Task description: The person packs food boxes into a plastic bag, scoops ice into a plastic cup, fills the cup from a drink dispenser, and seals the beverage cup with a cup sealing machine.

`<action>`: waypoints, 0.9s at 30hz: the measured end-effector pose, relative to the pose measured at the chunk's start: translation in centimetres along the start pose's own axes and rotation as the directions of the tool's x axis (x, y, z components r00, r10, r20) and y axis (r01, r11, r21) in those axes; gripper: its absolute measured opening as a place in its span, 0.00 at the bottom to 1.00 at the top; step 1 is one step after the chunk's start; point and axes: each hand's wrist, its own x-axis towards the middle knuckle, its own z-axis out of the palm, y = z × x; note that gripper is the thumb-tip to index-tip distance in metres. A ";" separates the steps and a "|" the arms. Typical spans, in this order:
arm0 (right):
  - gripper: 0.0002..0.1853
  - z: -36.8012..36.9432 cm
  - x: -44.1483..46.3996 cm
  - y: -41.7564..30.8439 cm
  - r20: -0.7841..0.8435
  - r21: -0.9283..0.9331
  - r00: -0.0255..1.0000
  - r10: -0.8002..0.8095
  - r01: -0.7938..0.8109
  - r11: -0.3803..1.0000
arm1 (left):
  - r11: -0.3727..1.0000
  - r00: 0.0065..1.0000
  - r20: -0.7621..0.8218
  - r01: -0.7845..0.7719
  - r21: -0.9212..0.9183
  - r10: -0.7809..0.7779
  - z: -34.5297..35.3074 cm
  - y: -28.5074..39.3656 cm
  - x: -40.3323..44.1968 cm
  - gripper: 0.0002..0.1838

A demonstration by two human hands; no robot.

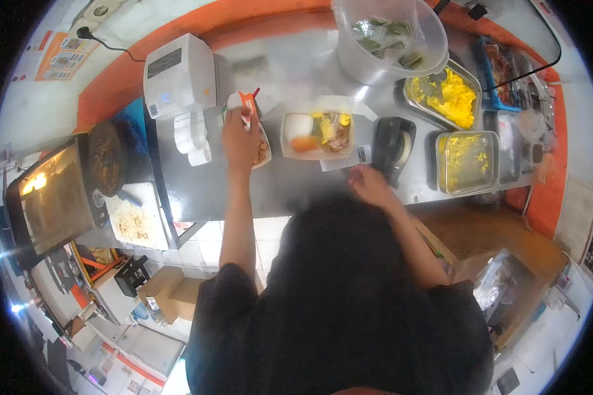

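Observation:
My left hand (242, 135) is closed at the top of an orange-and-white food carton (249, 102), its fingers over the printed flap. Brown food (262, 153) shows in the carton beside my wrist. To the right, an uncovered paper food box (290, 150) holds white rice (299, 125), yellow food (326, 126), an orange piece and brown meat. My right hand (370, 185) is at the table's front edge with its fingers curled together; whatever they hold, if anything, is hidden. Just above it lies a printed paper slip (349, 160), partly under the box.
A black tape dispenser (394, 148) stands right of the box. Beyond are metal trays of yellow food (456, 99) and yellow remains (468, 161), plus a clear bucket (392, 56) of green-wrapped packets. A white label printer (180, 76) with a paper strip (192, 138) stands left.

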 end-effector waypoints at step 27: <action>0.20 -2.9 -5.9 -8.1 -0.445 -0.031 0.853 -0.274 0.291 0.956 | 0.959 0.987 -0.022 -0.157 -0.234 0.156 -11.3 6.8 -1.7 0.06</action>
